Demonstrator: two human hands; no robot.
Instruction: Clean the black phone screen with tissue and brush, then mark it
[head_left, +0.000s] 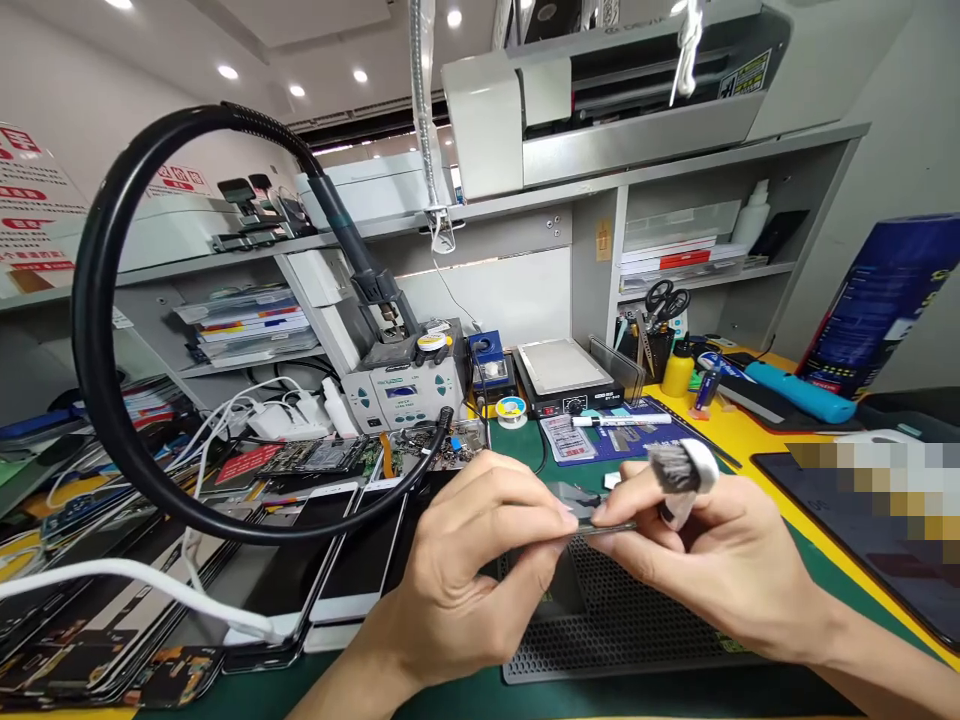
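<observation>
Above the perforated mat, two hands pinch one thin, flat piece

Over the perforated mat [645,625], the left hand [480,570] has its thumb and fingertips pressed together on the left end of a thin, flat piece [589,528]. Its right end is clamped between thumb and forefinger of the right hand [720,570], which also carries a white-handled brush [675,468], grey bristles outward. What the piece is, I cannot tell.

Green work surface [675,690] shows along the mat's near edge and again to its right, as far as a yellow border and a large dark-screened device [810,500]. Left of the mat, room is tighter: smartphones [352,570] lie packed together beside the left forearm.

Beyond the mat are a marker [622,420], a solder reel [512,412] and a heating plate [566,365]. Behind it to the left stands a hot-air station [405,395], near a looping black hose [97,300]; farther off, shelving [525,210] carries a large machine [630,155].
</observation>
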